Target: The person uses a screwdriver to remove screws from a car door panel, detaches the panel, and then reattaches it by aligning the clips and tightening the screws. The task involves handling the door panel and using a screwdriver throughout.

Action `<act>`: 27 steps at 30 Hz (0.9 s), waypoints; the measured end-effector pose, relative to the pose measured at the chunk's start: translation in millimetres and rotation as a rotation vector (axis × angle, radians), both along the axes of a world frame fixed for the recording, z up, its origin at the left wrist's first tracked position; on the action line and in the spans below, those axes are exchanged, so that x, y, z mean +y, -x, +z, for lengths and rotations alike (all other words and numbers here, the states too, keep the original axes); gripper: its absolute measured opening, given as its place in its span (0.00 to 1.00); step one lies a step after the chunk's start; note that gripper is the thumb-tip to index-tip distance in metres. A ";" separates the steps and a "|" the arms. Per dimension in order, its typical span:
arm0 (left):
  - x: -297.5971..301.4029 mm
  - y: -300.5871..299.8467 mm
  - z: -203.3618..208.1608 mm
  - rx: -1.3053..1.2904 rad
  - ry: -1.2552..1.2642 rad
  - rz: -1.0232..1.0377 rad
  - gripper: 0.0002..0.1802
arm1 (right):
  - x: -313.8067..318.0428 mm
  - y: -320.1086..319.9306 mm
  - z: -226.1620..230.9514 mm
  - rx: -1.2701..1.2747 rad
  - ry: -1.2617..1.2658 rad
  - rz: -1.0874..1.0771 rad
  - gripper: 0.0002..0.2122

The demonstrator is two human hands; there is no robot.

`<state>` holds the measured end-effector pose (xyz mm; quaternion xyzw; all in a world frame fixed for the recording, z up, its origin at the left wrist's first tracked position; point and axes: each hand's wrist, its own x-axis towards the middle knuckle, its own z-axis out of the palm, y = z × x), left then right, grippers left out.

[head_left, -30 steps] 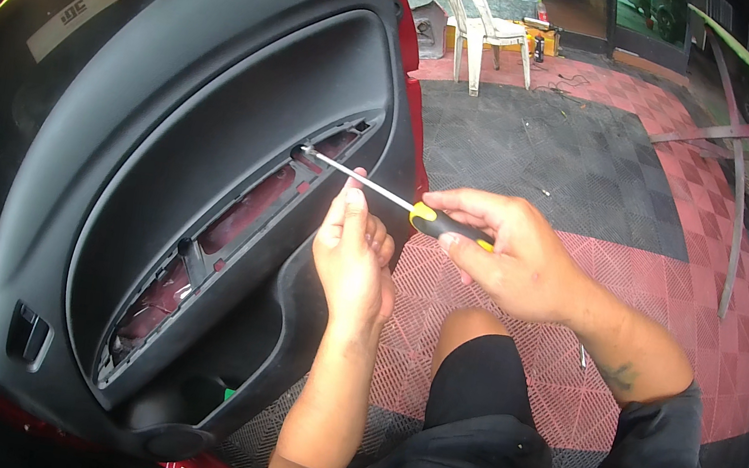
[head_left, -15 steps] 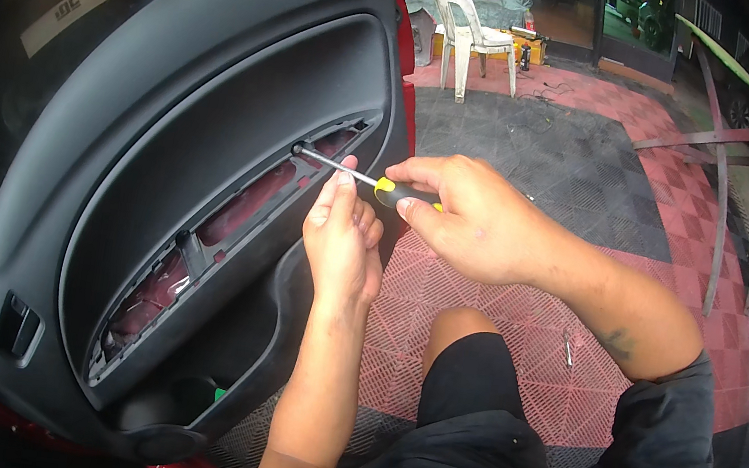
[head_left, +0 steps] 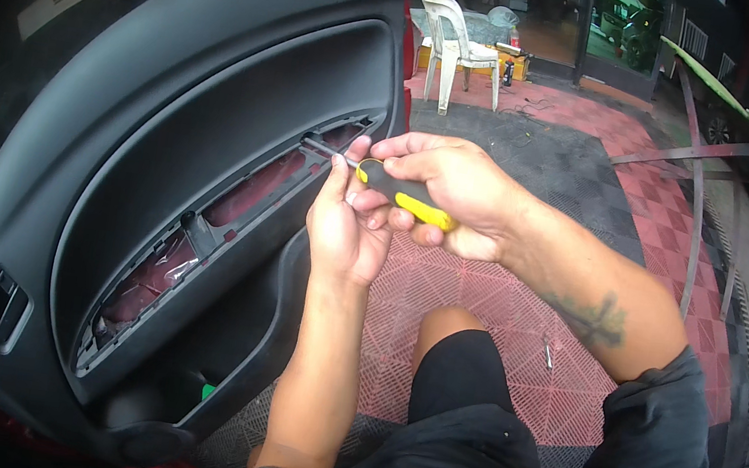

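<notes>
A screwdriver [head_left: 423, 210] with a black and yellow handle is gripped in my right hand [head_left: 466, 194]. Its metal shaft runs left to the upper end of a long opening [head_left: 252, 188] in the dark grey car door panel [head_left: 213, 87]. My left hand [head_left: 349, 226] has its thumb and forefinger closed around the shaft, just ahead of the handle, while its other fingers curl loosely below. The shaft's tip sits in a recess at the opening's edge. Whatever it meets there is too small to make out. Red metal and clear film show through the opening.
A door pocket [head_left: 227, 366] and an inner handle [head_left: 3, 306] are on the panel. A small metal tool [head_left: 548, 351] lies on the red floor tiles [head_left: 506, 387] to my right. Farther off stands a white plastic chair [head_left: 458, 49], with metal straps [head_left: 697, 184] at the right.
My right hand has rolled the screwdriver's handle, so more of its yellow side shows. My left fingers have shifted along the shaft toward the handle. The whole view has moved slightly.
</notes>
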<state>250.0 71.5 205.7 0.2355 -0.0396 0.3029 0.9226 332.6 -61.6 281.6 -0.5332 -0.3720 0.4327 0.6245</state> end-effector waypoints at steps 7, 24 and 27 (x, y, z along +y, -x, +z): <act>9.3 -10.6 -7.3 -0.056 0.073 0.062 0.14 | -37.5 12.3 -6.0 -0.933 -0.108 -0.188 0.19; 13.0 -19.2 1.4 0.026 0.027 0.144 0.15 | -51.9 -8.8 -3.6 -2.038 -0.458 -0.462 0.15; 9.7 -15.5 3.5 -0.001 -0.012 0.181 0.17 | -42.3 -16.5 -5.1 -2.126 -0.501 -0.416 0.15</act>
